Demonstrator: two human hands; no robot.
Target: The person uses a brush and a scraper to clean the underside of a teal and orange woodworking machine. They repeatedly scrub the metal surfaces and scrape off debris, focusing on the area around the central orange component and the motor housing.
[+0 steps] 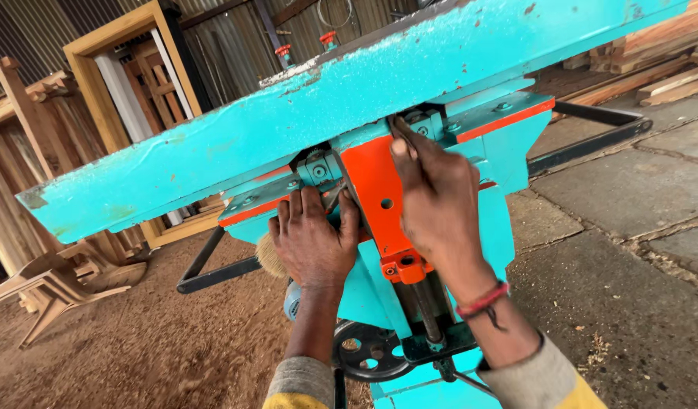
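A worker's right hand point(438, 204) reaches up the orange bracket point(379, 203) of a turquoise planer machine point(235, 144), fingers together, pinching a thin dark tool point(403, 132) at the bolted block point(427, 125) just under the tilted table; the left hand point(313, 241) rests lower-left, fingers spread flat beside the bracket
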